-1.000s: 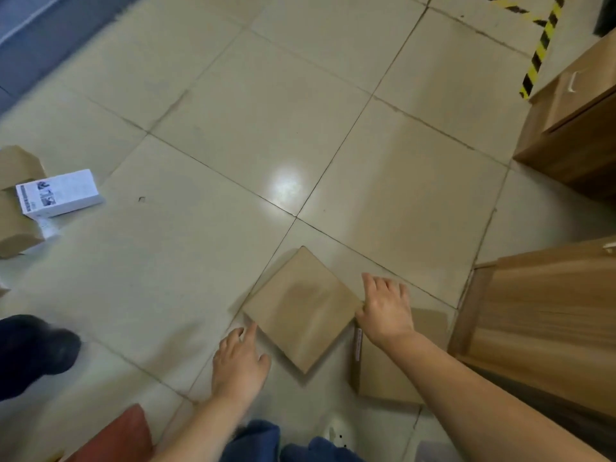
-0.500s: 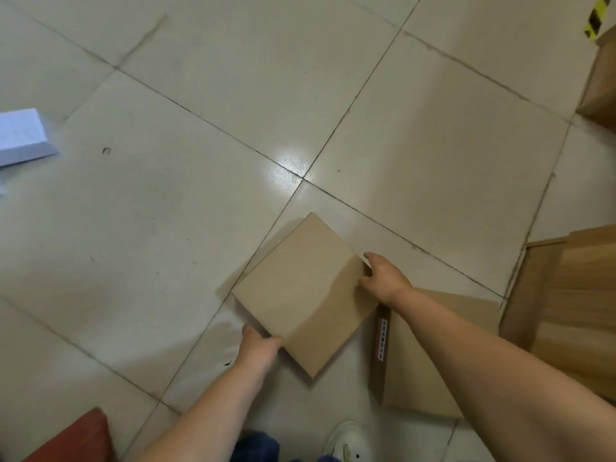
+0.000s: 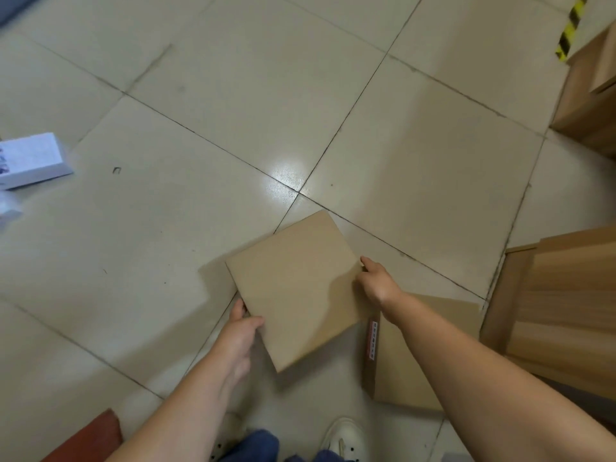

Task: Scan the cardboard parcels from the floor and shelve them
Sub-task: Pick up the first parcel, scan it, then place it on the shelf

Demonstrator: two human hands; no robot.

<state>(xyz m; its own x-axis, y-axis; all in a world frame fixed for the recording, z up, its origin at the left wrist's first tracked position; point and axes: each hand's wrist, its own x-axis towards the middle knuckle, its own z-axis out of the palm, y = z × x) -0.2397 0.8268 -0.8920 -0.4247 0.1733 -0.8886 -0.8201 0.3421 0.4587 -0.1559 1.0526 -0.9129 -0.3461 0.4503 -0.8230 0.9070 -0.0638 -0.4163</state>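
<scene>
- Early in the task, by the look of it: one flat cardboard parcel (image 3: 295, 288) in hand just above the tiled floor (image 3: 186, 228), not yet scanned, not yet near any shelf.
- Left hand (image 3: 238, 338) clamped on the parcel's near-left edge, thumb over the top face, fingers (image 3: 238, 310) curled underneath.
- Right hand (image 3: 376, 281) gripping the opposite, right-hand edge, fingers wrapped around and mostly hidden below the board.
- Sitting in the lower middle of the view, tilted, far corner nearest the tile joint, near corner hanging above the floor in front of the white shoe (image 3: 345, 438).
- Turned like a diamond to the camera: one corner away from the body, one toward it. Nearly square, so hardly any long axis; if anything, slightly longer from far-left to near-right.
- Plain top face, no label or barcode showing; likely a flip needed before scanning.
- Second cardboard parcel (image 3: 416, 358) flat on the floor just right of the first, partly under the right forearm, with a red-printed strip (image 3: 373, 340) on its left edge; waiting its turn.
- White printed box (image 3: 31, 161) well apart at the far left, on the floor too.
- No scanner in sight. Wooden furniture (image 3: 566, 311) at the right; cannot tell whether that is the shelf.
- Left to do: scan this parcel, shelve it, then return for the rest.
</scene>
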